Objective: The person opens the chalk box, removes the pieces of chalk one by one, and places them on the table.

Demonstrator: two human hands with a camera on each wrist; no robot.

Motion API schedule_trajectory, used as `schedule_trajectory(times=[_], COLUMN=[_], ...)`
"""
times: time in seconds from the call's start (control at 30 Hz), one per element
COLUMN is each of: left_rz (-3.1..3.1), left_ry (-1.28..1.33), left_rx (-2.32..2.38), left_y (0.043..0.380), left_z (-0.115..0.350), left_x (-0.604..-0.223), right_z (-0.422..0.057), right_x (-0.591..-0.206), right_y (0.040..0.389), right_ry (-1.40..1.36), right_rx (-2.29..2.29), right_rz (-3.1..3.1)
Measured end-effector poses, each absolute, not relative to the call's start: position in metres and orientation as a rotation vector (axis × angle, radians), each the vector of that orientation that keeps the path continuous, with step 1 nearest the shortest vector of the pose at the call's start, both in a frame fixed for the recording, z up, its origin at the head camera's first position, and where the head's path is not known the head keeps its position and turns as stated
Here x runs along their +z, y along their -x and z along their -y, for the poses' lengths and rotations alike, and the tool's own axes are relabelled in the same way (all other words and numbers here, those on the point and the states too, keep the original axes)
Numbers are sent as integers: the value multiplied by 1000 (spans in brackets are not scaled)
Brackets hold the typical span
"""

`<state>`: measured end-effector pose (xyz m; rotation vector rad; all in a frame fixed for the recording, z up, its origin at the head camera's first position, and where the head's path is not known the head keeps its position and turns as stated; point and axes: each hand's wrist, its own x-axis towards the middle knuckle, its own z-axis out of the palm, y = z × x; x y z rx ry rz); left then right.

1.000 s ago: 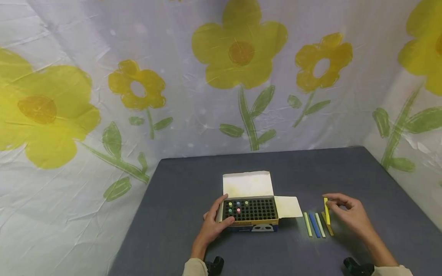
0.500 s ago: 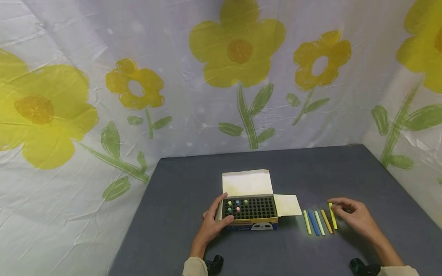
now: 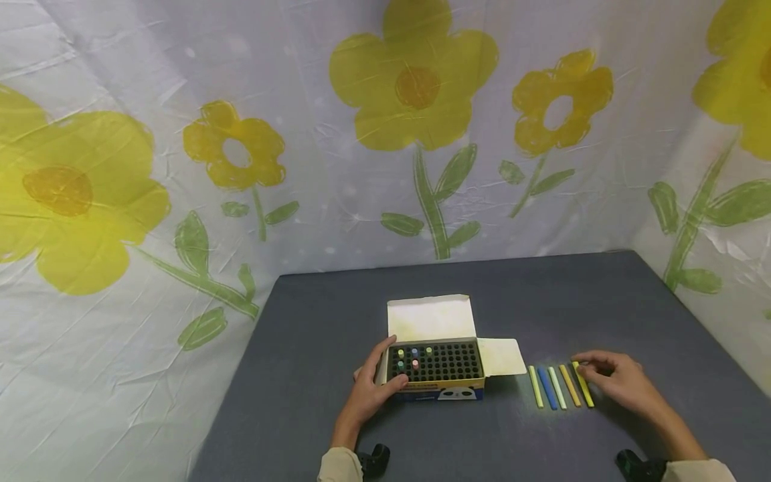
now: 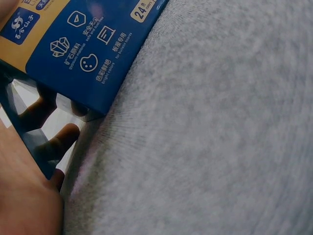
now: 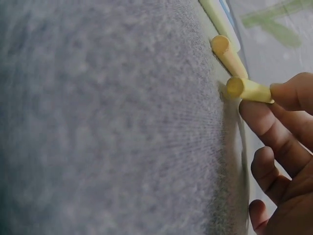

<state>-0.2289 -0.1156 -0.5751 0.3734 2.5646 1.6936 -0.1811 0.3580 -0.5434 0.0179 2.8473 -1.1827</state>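
Right hand [image 3: 622, 383] pinches yellow chalk [image 3: 584, 387], likely light, stiff, brittle, best held mid-length; left hand [image 3: 372, 389] grips box [image 3: 429, 391].

You worked in what looked like a makeshift booth [image 3: 620, 201]: creased white sheeting [image 3: 325, 134], printed with yellow flowers [image 3: 415, 88], hung behind and along both sides of your dark grey tabletop [image 3: 337, 321]. Whether home or studio surrounded it was unclear.

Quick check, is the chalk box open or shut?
Open. The chalk box has its lid folded back and a side flap spread outward, exposing the black holder inside.
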Motion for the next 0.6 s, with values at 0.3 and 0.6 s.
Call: schedule_trajectory(times=[0.3,0.6], left_rz=[-2553,-2553], left_ry=[-381,-387], left_rx=[1700,1697], left_y=[229,229], left_z=[116,116], left_x=[-575,-575], right_z=[-357,-351], right_x=[-545,-546], right_y=[185,191], right_ry=[106,192], right_rx=[-1062,-794], right_rz=[-3014,-3129])
